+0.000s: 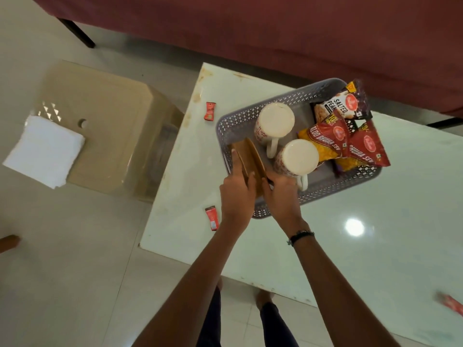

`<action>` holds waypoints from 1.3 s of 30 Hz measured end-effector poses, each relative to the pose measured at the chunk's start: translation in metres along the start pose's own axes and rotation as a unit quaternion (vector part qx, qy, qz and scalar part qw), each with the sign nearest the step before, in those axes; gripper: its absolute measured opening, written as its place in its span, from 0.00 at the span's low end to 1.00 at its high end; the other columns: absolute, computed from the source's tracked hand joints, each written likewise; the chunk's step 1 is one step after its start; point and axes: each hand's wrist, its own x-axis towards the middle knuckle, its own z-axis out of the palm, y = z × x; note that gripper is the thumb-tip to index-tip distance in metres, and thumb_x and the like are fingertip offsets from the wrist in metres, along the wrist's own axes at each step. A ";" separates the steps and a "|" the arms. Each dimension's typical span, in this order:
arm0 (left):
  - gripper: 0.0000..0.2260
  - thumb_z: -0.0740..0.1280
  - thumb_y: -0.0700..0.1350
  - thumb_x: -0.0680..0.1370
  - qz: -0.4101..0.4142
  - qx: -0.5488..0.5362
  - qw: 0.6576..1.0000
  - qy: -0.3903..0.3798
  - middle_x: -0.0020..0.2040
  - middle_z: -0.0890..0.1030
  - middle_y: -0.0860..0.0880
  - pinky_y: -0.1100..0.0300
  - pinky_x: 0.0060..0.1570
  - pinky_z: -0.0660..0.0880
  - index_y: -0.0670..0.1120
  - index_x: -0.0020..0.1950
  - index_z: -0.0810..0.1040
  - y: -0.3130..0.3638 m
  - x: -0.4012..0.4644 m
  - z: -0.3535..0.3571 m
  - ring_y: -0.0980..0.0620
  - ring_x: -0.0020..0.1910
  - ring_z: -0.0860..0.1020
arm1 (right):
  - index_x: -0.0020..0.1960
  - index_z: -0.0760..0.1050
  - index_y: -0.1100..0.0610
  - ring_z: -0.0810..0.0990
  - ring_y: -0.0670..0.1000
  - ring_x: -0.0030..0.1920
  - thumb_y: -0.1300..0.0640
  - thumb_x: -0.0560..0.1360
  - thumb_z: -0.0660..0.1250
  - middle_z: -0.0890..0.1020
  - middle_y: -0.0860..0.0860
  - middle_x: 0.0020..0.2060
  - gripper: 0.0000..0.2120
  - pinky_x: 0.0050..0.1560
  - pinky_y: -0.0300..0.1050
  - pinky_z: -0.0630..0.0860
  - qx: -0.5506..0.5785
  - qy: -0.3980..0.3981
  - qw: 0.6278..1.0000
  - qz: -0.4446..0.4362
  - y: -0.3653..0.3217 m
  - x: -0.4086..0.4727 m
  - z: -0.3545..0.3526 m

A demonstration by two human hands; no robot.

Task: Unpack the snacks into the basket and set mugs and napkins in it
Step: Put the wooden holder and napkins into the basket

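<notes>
A grey perforated basket (pixel 280 96) sits on the white table (pixel 350 246). Inside it two white mugs stand upside down, one (pixel 275 122) further back and one (pixel 297 157) nearer me. Several snack packets (pixel 338 136) lean against its right side. A stack of brown napkins (pixel 246 156) stands on edge at the basket's left end. My left hand (pixel 236 194) and my right hand (pixel 281 196) grip that stack from either side, low in the basket.
Two small red sachets (pixel 210 110) (pixel 212 217) lie on the table left of the basket, another (pixel 451 303) at the right edge. A beige plastic stool (pixel 105 136) carrying white tissues (pixel 45 151) stands left of the table. A maroon sofa (pixel 300 33) is behind.
</notes>
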 end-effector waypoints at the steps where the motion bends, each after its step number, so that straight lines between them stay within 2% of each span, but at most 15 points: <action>1: 0.25 0.57 0.48 0.81 0.001 0.007 1.000 0.002 0.52 0.82 0.43 0.55 0.54 0.77 0.47 0.77 0.54 0.000 0.000 0.000 0.46 0.48 0.81 | 0.50 0.80 0.63 0.80 0.54 0.40 0.59 0.79 0.61 0.84 0.57 0.41 0.11 0.41 0.39 0.76 0.009 -0.001 1.000 0.008 0.000 -0.001 0.001; 4: 0.24 0.56 0.47 0.82 -0.003 0.018 1.000 -0.003 0.55 0.81 0.42 0.55 0.59 0.74 0.48 0.76 0.53 0.001 0.000 0.001 0.46 0.52 0.80 | 0.53 0.79 0.63 0.80 0.52 0.40 0.58 0.79 0.61 0.84 0.57 0.43 0.11 0.43 0.37 0.75 0.020 -0.001 0.999 0.025 0.001 -0.003 0.005; 8: 0.24 0.56 0.46 0.82 0.003 0.030 0.999 -0.018 0.59 0.80 0.43 0.55 0.63 0.72 0.48 0.76 0.54 0.001 0.002 0.002 0.46 0.56 0.80 | 0.55 0.79 0.61 0.82 0.56 0.43 0.56 0.79 0.60 0.84 0.58 0.44 0.12 0.47 0.46 0.80 0.013 -0.002 0.999 0.053 0.005 -0.002 0.008; 11: 0.25 0.59 0.46 0.81 0.008 0.020 0.999 -0.029 0.58 0.81 0.42 0.53 0.63 0.72 0.47 0.76 0.55 0.000 0.006 0.001 0.44 0.55 0.80 | 0.54 0.79 0.61 0.82 0.56 0.42 0.58 0.80 0.60 0.84 0.58 0.43 0.11 0.46 0.48 0.81 -0.009 0.016 0.997 0.072 0.003 -0.002 0.012; 15: 0.25 0.59 0.47 0.81 0.016 0.022 0.999 -0.039 0.59 0.80 0.42 0.52 0.64 0.71 0.47 0.76 0.55 -0.002 0.008 0.000 0.44 0.57 0.79 | 0.57 0.78 0.62 0.82 0.55 0.43 0.58 0.80 0.60 0.84 0.58 0.44 0.12 0.47 0.45 0.80 -0.015 0.025 0.997 0.064 -0.003 -0.005 0.012; 17: 0.25 0.58 0.48 0.81 0.025 0.031 0.998 -0.041 0.60 0.80 0.42 0.52 0.64 0.71 0.47 0.76 0.54 -0.003 0.009 -0.002 0.44 0.57 0.79 | 0.59 0.77 0.61 0.82 0.57 0.46 0.58 0.80 0.59 0.84 0.59 0.46 0.12 0.49 0.48 0.80 -0.032 0.014 0.997 0.065 -0.004 -0.004 0.010; 19: 0.25 0.58 0.49 0.81 0.041 0.024 0.998 -0.031 0.58 0.81 0.42 0.51 0.62 0.74 0.47 0.76 0.55 -0.004 0.008 -0.006 0.44 0.55 0.80 | 0.61 0.75 0.59 0.82 0.60 0.48 0.56 0.80 0.59 0.84 0.59 0.47 0.13 0.50 0.53 0.81 -0.094 0.001 0.994 0.059 -0.007 -0.005 0.007; 22: 0.22 0.58 0.50 0.81 0.070 -0.024 0.997 0.033 0.55 0.83 0.44 0.55 0.55 0.79 0.46 0.74 0.62 -0.007 0.001 -0.020 0.47 0.51 0.82 | 0.64 0.73 0.58 0.82 0.61 0.50 0.54 0.78 0.62 0.84 0.59 0.49 0.16 0.46 0.56 0.81 -0.195 0.048 0.980 0.021 -0.020 -0.013 -0.001; 26: 0.15 0.60 0.45 0.81 0.074 -0.096 0.982 0.146 0.59 0.81 0.47 0.66 0.53 0.75 0.44 0.66 0.72 -0.022 -0.006 -0.048 0.51 0.56 0.81 | 0.60 0.77 0.57 0.84 0.58 0.44 0.55 0.78 0.63 0.86 0.56 0.46 0.13 0.39 0.50 0.81 -0.201 0.115 0.972 -0.038 -0.054 -0.021 -0.005; 27: 0.13 0.60 0.43 0.81 0.068 -0.108 0.977 0.168 0.60 0.80 0.47 0.66 0.53 0.76 0.44 0.65 0.73 -0.028 -0.006 -0.058 0.51 0.56 0.80 | 0.59 0.78 0.57 0.84 0.56 0.41 0.56 0.78 0.63 0.86 0.56 0.44 0.12 0.38 0.47 0.80 -0.189 0.120 0.973 -0.056 -0.064 -0.020 -0.002; 29: 0.12 0.58 0.41 0.80 0.048 -0.147 0.967 0.200 0.59 0.80 0.48 0.56 0.52 0.80 0.45 0.62 0.74 -0.042 -0.005 -0.080 0.51 0.56 0.80 | 0.55 0.79 0.58 0.83 0.54 0.36 0.57 0.77 0.64 0.85 0.55 0.39 0.10 0.36 0.42 0.78 -0.167 0.121 0.974 -0.093 -0.089 -0.014 0.008; 31: 0.11 0.57 0.39 0.79 0.017 -0.179 0.956 0.231 0.55 0.81 0.48 0.48 0.49 0.80 0.45 0.58 0.75 -0.060 -0.001 -0.103 0.49 0.53 0.81 | 0.53 0.79 0.58 0.83 0.54 0.38 0.57 0.77 0.63 0.85 0.54 0.41 0.09 0.37 0.44 0.80 -0.141 0.102 0.978 -0.114 -0.116 -0.008 0.025; 34: 0.11 0.57 0.37 0.77 -0.026 -0.189 0.940 0.282 0.48 0.82 0.47 0.46 0.46 0.79 0.44 0.54 0.76 -0.094 0.007 -0.140 0.48 0.46 0.80 | 0.59 0.77 0.55 0.83 0.53 0.50 0.56 0.79 0.60 0.84 0.53 0.52 0.12 0.49 0.48 0.79 -0.111 0.036 0.986 -0.115 -0.156 0.004 0.063; 36: 0.11 0.57 0.36 0.76 -0.049 -0.194 0.928 0.315 0.47 0.81 0.49 0.50 0.47 0.79 0.43 0.53 0.77 -0.117 0.012 -0.167 0.48 0.46 0.80 | 0.58 0.77 0.54 0.82 0.55 0.51 0.55 0.79 0.58 0.84 0.53 0.52 0.12 0.50 0.50 0.78 -0.107 -0.006 0.986 -0.125 -0.180 0.012 0.096; 39: 0.10 0.58 0.34 0.76 -0.080 -0.197 0.906 0.366 0.49 0.81 0.48 0.59 0.48 0.77 0.40 0.53 0.77 -0.152 0.021 -0.204 0.48 0.48 0.80 | 0.57 0.78 0.55 0.81 0.57 0.48 0.57 0.78 0.58 0.84 0.54 0.49 0.12 0.45 0.47 0.76 -0.109 -0.060 0.977 -0.174 -0.213 0.020 0.148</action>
